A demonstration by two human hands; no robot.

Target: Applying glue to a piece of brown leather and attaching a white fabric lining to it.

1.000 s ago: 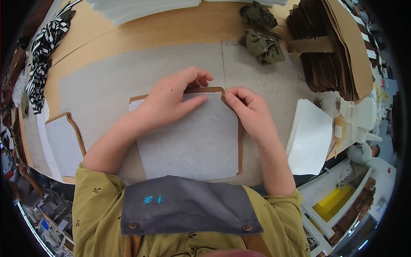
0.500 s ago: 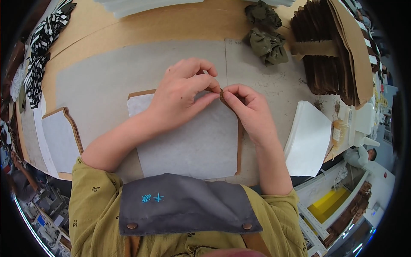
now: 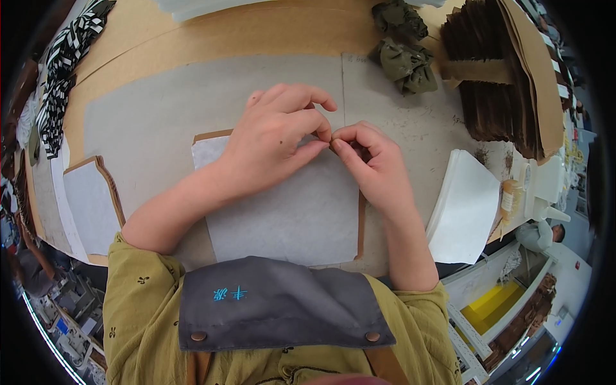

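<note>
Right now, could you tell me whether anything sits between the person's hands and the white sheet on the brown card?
Nothing visible does. The left hand and right hand already rest on the white sheet, fingertips pinching together at its top edge over the brown card.

Under both hands lies a fabric sheet [image 3: 289, 218] on a card template [image 3: 360, 224]. The left hand [image 3: 276, 138] meets the right hand [image 3: 372, 167] at the sheet's far edge. Right of the right hand sits a sheet stack [image 3: 465, 205]; beyond it, crumpled cloths [image 3: 401, 61]. Left of the left hand lies another template [image 3: 90, 205].
</note>
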